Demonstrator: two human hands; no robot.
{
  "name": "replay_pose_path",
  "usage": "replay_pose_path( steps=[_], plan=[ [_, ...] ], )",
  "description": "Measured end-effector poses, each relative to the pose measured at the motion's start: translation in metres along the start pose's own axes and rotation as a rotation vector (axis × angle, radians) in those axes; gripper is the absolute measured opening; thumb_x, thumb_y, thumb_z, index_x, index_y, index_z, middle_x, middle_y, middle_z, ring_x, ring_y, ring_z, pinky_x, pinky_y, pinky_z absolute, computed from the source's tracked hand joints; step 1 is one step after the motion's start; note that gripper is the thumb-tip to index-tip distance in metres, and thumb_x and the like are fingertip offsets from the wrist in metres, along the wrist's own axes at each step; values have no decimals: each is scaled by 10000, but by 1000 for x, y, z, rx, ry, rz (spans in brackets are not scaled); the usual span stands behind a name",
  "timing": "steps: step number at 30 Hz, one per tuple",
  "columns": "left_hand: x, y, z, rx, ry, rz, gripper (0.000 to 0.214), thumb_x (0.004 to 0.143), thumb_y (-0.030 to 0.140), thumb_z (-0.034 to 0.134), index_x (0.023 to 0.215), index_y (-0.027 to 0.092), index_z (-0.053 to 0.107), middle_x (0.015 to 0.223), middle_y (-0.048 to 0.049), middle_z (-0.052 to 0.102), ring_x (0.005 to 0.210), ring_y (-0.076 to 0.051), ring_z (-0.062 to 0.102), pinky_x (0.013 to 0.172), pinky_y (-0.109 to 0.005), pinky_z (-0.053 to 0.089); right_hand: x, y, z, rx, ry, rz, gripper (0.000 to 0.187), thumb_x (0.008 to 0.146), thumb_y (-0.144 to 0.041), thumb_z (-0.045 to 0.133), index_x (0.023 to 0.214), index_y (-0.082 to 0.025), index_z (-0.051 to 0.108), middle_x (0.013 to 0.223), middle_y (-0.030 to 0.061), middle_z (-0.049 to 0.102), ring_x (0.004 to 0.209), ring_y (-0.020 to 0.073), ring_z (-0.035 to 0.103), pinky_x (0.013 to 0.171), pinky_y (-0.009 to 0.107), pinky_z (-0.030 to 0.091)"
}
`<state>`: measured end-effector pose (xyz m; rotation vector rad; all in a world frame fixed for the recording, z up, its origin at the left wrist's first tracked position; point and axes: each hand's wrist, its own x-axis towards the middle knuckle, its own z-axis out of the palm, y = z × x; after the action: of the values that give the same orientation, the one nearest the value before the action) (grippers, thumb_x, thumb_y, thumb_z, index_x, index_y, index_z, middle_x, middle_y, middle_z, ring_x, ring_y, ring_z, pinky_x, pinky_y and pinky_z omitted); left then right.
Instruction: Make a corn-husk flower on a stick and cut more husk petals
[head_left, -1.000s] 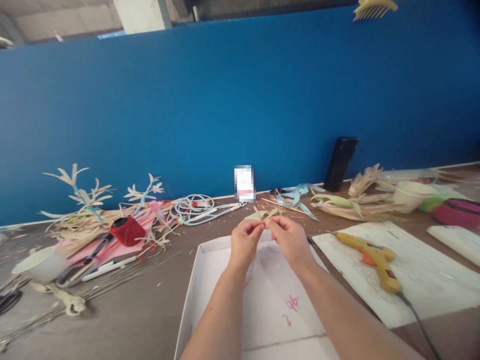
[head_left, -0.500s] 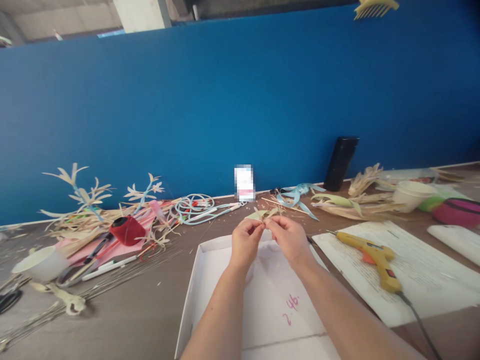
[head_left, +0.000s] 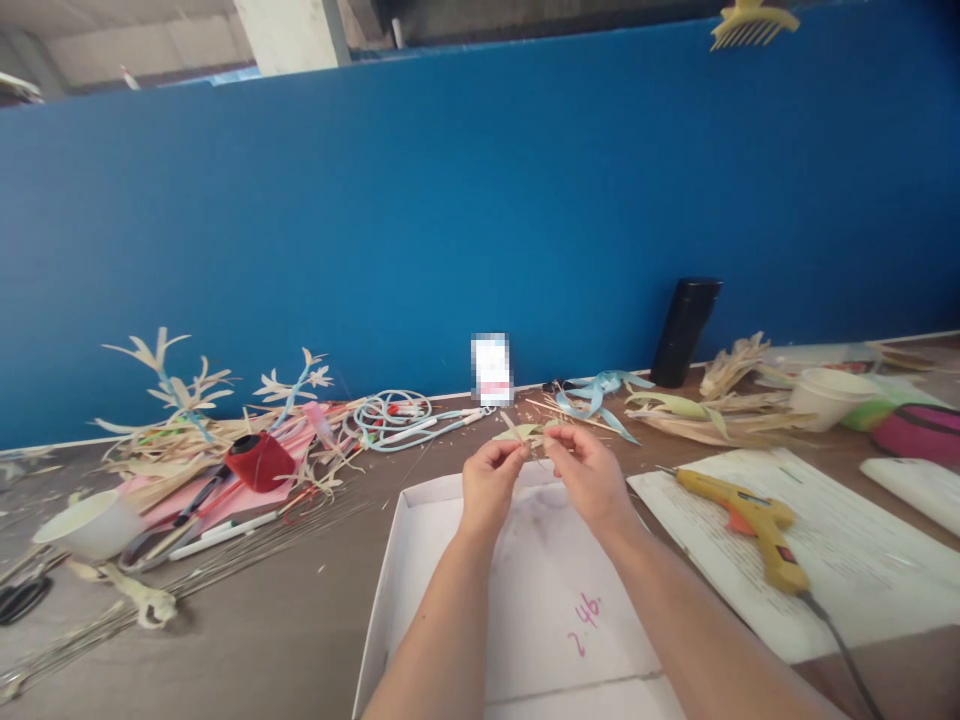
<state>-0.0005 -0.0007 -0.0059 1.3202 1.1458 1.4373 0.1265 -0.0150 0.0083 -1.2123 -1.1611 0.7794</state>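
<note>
My left hand [head_left: 489, 490] is closed in a pinch on a thin, pale strip of what looks like corn husk [head_left: 511, 428], over the far edge of a white shallow box [head_left: 435, 545]. Beside it, my right hand [head_left: 591, 482] also pinches, thumb against forefinger; whatever lies between those fingertips is too small to make out. A narrow gap separates the fingertips of the two hands. More pale green husk shows just behind them, partly hidden by the fingers.
To the right, a yellow glue gun [head_left: 757, 520] rests on printed paper [head_left: 847, 560]. Husk flowers [head_left: 180, 390], a red thread spool [head_left: 259, 462] and a white cup [head_left: 90, 525] stand left. Husks [head_left: 720, 415], blue ribbon [head_left: 596, 392] and a black cylinder [head_left: 684, 335] line the blue partition [head_left: 420, 200].
My fingertips have drawn slightly apart, with the right hand shifting a little to the right. A pale strip now stands out above my left fingers. The view has shifted slightly.
</note>
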Motion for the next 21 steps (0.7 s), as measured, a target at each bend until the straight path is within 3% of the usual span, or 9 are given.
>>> replay_pose_path(
  steps=[4, 9, 16, 19, 21],
  plan=[
    [1, 0, 0, -77, 4, -37, 304, 660, 424, 671, 793, 151, 687, 675, -11, 619, 551, -81, 454, 572, -225, 386, -2, 1, 2, -85, -34, -41, 294, 729, -348, 576, 976, -203, 645, 982, 56, 641, 639, 139, 559, 612, 302, 477],
    [1, 0, 0, -79, -2, -55, 300, 666, 426, 664, 788, 153, 689, 622, 7, 576, 521, -68, 406, 545, -217, 359, -7, -10, 2, 94, -23, -3, 361, 760, -381, 569, 1079, -212, 576, 1096, 63, 589, 607, 106, 542, 501, 240, 435],
    [1, 0, 1, -81, 30, -91, 278, 655, 406, 670, 768, 153, 686, 584, 20, 547, 509, -67, 395, 535, -213, 350, -9, -22, -3, 278, 184, -82, 525, 799, -516, 506, 1250, -255, 446, 1257, 76, 481, 751, 136, 576, 454, 210, 398],
    [1, 0, 1, -83, 21, -84, 295, 661, 422, 665, 782, 154, 685, 603, 14, 556, 518, -69, 403, 537, -211, 355, -2, -15, -3, 341, 336, 89, 509, 744, -553, 552, 1134, -230, 507, 1116, 62, 541, 673, 114, 550, 405, 189, 366],
    [1, 1, 1, -86, 27, -77, 303, 664, 427, 661, 787, 151, 684, 608, 9, 560, 522, -71, 410, 539, -211, 360, 3, -9, -3, 377, 368, 249, 459, 690, -561, 603, 988, -215, 559, 994, 37, 563, 569, 79, 492, 359, 176, 318]
  ],
)
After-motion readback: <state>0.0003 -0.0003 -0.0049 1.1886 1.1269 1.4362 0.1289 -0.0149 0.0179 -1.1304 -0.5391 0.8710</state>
